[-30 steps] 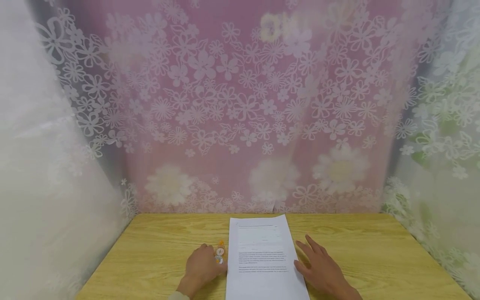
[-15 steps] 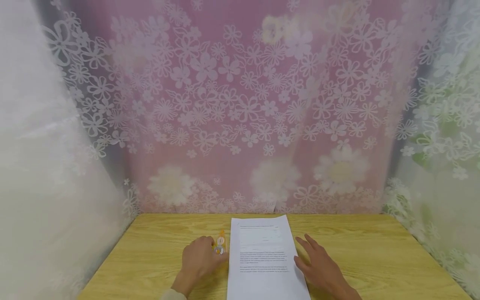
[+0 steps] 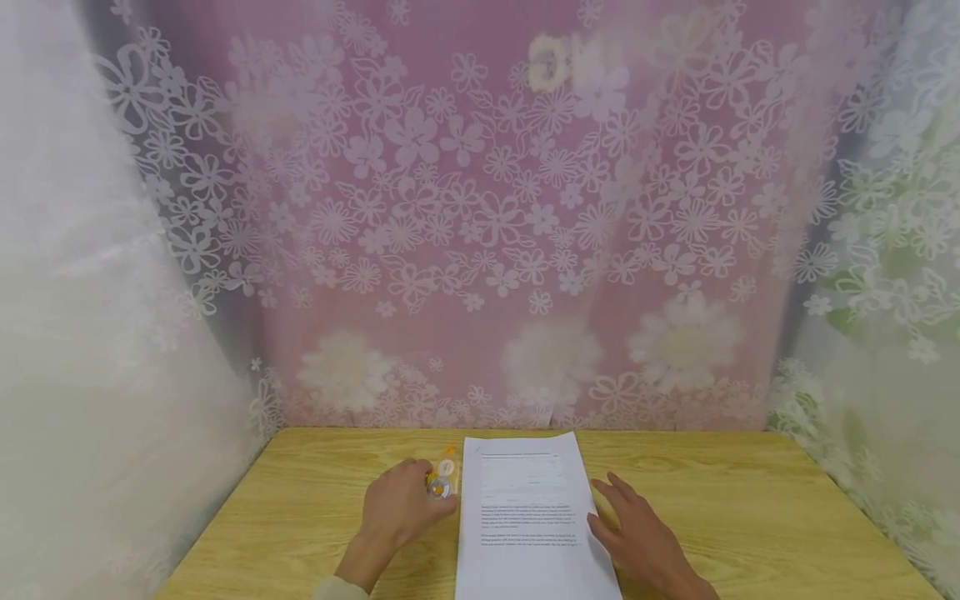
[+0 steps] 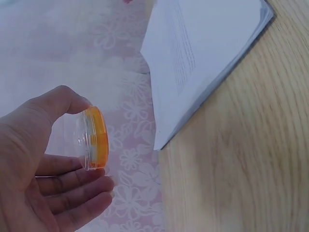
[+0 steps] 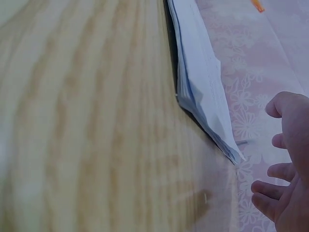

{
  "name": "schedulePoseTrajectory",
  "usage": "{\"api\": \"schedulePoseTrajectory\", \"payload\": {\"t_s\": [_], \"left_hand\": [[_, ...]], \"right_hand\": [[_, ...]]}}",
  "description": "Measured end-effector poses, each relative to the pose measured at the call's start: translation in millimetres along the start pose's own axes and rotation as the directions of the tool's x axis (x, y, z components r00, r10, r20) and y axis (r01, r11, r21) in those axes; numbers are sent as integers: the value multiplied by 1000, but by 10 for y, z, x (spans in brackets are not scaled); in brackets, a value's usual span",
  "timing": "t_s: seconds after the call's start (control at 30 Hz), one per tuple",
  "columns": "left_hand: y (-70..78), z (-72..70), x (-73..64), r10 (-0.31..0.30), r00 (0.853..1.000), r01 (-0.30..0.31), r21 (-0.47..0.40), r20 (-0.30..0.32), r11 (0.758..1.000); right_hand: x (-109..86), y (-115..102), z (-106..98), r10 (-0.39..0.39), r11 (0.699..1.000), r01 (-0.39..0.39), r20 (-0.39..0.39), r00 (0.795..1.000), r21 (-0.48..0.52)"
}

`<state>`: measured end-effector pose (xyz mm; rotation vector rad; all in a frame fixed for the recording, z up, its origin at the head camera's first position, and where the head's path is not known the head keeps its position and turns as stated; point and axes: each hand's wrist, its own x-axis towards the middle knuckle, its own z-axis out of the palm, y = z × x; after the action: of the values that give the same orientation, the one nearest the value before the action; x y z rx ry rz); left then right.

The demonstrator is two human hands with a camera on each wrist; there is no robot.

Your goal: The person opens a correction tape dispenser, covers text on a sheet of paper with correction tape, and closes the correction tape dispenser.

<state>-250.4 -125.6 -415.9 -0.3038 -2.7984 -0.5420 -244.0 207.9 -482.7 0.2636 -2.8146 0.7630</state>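
Note:
A stack of printed white paper (image 3: 528,517) lies in the middle of the wooden table (image 3: 315,500). My left hand (image 3: 408,500) is just left of the stack and pinches a small clear plastic item with an orange part (image 3: 442,479). In the left wrist view the item (image 4: 94,137) sits between the thumb and fingers of that hand (image 4: 43,159), raised off the table (image 4: 241,159), with the paper (image 4: 203,48) beyond it. My right hand (image 3: 633,525) rests flat at the stack's right edge, fingers straight. The right wrist view shows the stack's edge (image 5: 200,72) beside loosely spread fingers (image 5: 287,159).
A translucent curtain with white flowers over pink (image 3: 487,208) hangs behind the table and wraps both sides. Bare wood (image 3: 750,508) stretches right of the paper, and bare table (image 5: 87,121) fills the right wrist view.
My left hand has carried the clear and orange item a little farther from me along the paper's left edge. The right hand has barely moved.

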Motion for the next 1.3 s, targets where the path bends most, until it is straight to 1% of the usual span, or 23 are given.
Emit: {"api": "schedulePoseTrajectory", "payload": {"t_s": [0.13,0.3,0.4,0.53,0.67,0.77,0.9,1.0,1.13,1.23,1.3], "left_hand": [[29,-26,-8,29,1000,-29,-30,7,999],[90,-45,-23,102,995,-100,-98,19,990],[132,-58,-38,154,988,-150,-126,19,981],[173,-66,-56,211,977,-205,-142,25,968],[197,-48,-79,254,967,-247,-150,31,957],[214,-15,-94,265,964,-257,-153,36,954],[251,36,-111,261,964,-250,-170,47,953],[288,73,-127,264,963,-251,-199,43,947],[345,134,-145,268,963,-257,-227,16,939],[393,183,-149,267,964,-261,-239,-6,935],[427,212,-148,269,963,-263,-247,-8,933]], "right_hand": [[-7,-5,14,10,1000,-10,5,1000,1],[-13,-26,26,39,999,-39,27,999,9],[-21,-40,33,46,999,-46,29,999,10],[-32,-56,49,34,999,-34,17,999,7],[-43,-69,64,32,999,-32,27,999,12],[-48,-79,77,34,999,-35,39,999,22],[-54,-95,95,22,998,-24,40,999,57],[-71,-132,96,13,992,-18,40,999,123],[-92,-239,79,15,972,-25,44,999,234],[-100,-336,70,8,956,-21,47,999,292],[-106,-392,69,-1,945,-17,54,999,326]]}}
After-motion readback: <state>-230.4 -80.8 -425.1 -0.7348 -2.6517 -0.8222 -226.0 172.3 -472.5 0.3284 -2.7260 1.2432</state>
